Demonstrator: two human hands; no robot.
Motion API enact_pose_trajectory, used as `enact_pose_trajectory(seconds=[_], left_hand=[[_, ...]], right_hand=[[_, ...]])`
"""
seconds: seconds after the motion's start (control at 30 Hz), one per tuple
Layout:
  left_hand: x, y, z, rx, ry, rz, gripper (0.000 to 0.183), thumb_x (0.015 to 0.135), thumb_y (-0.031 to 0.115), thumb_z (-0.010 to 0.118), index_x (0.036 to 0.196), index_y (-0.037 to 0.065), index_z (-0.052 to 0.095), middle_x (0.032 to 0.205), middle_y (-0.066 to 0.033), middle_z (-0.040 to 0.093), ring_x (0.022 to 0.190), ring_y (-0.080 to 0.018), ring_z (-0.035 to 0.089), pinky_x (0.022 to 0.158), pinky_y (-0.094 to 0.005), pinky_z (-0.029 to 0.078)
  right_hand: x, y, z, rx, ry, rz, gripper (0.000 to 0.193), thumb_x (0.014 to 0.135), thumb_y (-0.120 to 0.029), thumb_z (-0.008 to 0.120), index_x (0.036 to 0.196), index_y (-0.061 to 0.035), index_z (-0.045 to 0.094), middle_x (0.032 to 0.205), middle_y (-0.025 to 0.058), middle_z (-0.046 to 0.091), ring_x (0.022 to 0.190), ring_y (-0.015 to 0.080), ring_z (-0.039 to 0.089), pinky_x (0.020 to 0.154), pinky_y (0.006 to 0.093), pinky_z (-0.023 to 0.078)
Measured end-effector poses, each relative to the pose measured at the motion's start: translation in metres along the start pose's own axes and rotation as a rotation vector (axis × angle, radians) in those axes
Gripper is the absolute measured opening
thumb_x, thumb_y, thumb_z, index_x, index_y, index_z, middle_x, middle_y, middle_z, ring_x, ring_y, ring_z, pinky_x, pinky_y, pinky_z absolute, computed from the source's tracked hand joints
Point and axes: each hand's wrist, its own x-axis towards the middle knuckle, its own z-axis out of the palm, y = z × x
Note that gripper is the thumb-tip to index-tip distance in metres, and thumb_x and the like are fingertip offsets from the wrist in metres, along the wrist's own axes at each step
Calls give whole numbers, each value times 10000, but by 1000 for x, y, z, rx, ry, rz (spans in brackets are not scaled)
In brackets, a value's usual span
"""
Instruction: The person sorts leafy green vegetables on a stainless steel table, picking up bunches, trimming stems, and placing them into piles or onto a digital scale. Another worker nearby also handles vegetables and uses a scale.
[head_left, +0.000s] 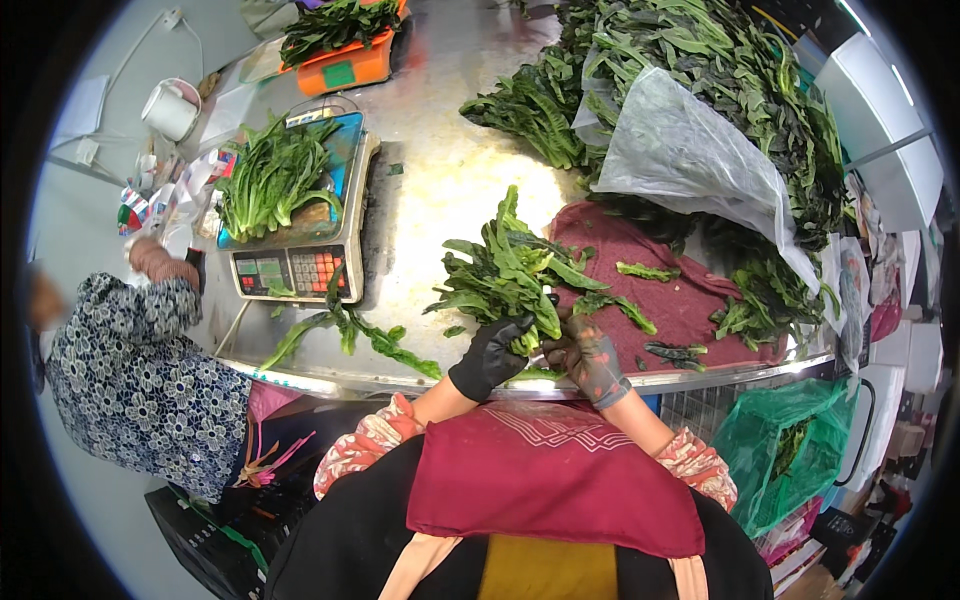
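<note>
My left hand (492, 352), in a black glove, is closed round the stem ends of a bunch of long-leaf lettuce (512, 262). The leaves fan out away from me over the metal table (420, 180). Close beside it, my right hand (588, 358) in a thin grey glove has its fingers pinched together at the stems. What they grip is hidden. Under the bunch's right side lies a dark red cloth (640, 310) with loose leaves on it. A few torn leaves (352, 325) lie to the left of my hands.
A digital scale (300, 270) at left bears another lettuce bunch (275, 180). An orange scale (345, 70) with greens stands farther back. At right rises a big heap of lettuce (700, 50), partly under a clear plastic sheet (690, 150). A green bag (770, 450) hangs below. Another person (140, 370) stands left.
</note>
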Motion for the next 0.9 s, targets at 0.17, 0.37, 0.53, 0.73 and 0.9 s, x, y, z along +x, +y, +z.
enact_pose_trajectory(seconds=[0.17,0.37,0.53,0.73,0.9], left_hand=[[-4,14,-6,211,-76,130,645,627,29,690,1233,49,468,1129,-180,547,1046,-305,541,855,-350,438],[-6,26,-3,244,-66,36,658,614,-9,628,1245,45,454,1180,-184,514,1070,-314,526,871,-353,427],[-5,30,-6,263,-20,117,647,614,-29,597,1242,29,451,1162,-191,520,1044,-318,536,849,-342,438],[-2,33,-1,-128,23,-220,536,722,-30,488,1251,-31,403,1229,-141,490,1129,-207,469,923,-305,369],[-8,27,2,-91,-14,-139,485,772,-6,481,1252,-10,411,1241,-134,478,1162,-215,445,963,-315,337]], right_hand=[[-11,-1,34,-313,71,-224,301,821,-107,585,1072,14,471,860,11,520,724,100,528,659,219,462],[-4,21,17,-117,195,-360,251,858,-84,511,1087,-14,438,929,44,506,793,134,550,674,284,513],[0,9,7,-100,13,-382,196,921,-147,386,1070,-31,439,906,77,510,766,153,560,655,257,501],[17,-23,-14,-816,404,-549,295,870,-246,531,1050,-21,470,834,70,549,687,122,550,562,231,474],[37,-36,-27,-606,403,-465,246,807,-174,616,942,-37,462,802,40,527,568,127,543,471,265,487]])
